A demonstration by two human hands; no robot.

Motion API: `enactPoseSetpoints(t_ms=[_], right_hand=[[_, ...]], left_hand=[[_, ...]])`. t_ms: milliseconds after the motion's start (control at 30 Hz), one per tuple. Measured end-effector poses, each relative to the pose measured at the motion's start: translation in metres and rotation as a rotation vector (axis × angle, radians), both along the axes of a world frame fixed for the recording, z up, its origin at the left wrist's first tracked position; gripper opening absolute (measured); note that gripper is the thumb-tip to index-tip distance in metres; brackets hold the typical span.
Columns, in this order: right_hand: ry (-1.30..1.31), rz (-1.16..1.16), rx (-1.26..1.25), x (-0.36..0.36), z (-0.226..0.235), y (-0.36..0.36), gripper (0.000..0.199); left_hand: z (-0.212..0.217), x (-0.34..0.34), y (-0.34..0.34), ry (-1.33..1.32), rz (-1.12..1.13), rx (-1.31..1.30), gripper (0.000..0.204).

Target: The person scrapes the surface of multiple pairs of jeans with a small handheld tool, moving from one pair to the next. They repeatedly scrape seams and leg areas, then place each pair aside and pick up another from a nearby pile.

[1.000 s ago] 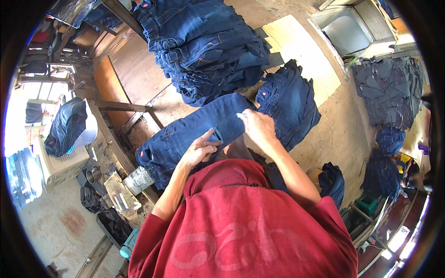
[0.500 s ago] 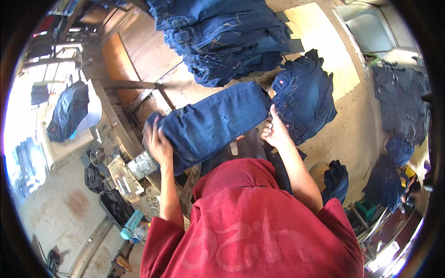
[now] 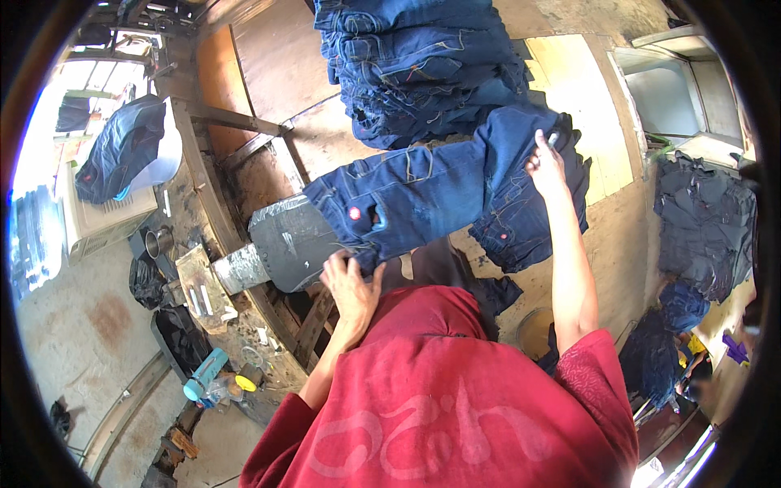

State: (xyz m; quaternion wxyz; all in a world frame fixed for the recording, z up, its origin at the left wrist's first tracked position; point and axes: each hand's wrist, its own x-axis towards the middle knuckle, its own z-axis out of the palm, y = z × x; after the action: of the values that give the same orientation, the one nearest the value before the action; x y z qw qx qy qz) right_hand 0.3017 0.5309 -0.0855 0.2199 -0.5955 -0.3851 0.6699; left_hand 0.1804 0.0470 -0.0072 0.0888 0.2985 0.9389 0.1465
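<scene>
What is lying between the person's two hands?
In the head view, the dark blue jeans stretch across the gap: the left hand touches them at the waist end, by the grey board, and the right hand holds the leg end.

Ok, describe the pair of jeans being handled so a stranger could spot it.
Below the tall stack of folded jeans, one dark blue pair of jeans lies stretched flat. The left hand grips its waistband, the right hand its leg. Unlike its neighbours, it is unfolded.

Red short-sleeved shirt [image 3: 455,407], faint pale lettering-like print across front; forearms bare; sleeve hems possibly patterned.
</scene>
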Motion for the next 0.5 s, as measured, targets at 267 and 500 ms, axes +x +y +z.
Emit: enactPoseSetpoints(t_ms=[267,500], right_hand=[[-0.342,0.165,0.915,0.057,0.078,-0.189,0.044],[-0.375,0.599,1.208,-0.003,0.083,-0.264,0.052]], left_hand=[[-0.009,-0.011,0.162,-1.545,0.124,0.831,0.036],[-0.032,-0.068,0.224,-1.916,0.690,1.260,0.039]])
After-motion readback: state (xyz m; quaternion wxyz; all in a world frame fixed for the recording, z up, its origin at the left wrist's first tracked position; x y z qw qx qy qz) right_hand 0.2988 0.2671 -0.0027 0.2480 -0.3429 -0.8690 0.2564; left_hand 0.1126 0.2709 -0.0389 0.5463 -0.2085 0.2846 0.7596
